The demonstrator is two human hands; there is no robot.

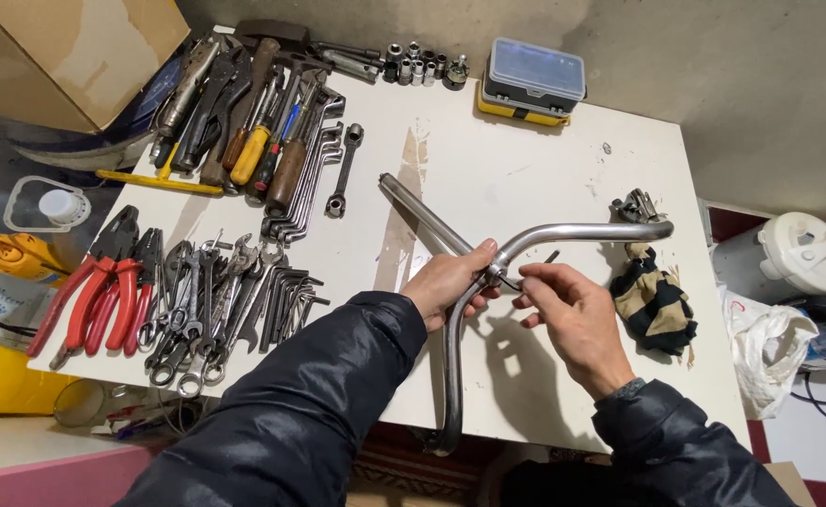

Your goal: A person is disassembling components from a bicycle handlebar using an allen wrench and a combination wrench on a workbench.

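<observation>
A bent chrome handlebar lies over the white table, one end near the table's right side, the other curving down past the front edge. A second straight chrome tube runs up-left from the bend. My left hand grips the handlebar at its bend. My right hand pinches a small thin dark tool, a hex key by its look, with its tip at the bar's bend, right beside my left thumb.
Red-handled pliers, spanners and hex keys lie at the left. Hammers, screwdrivers and locking pliers sit at the back left, sockets and a small parts box at the back. A striped rag lies at the right.
</observation>
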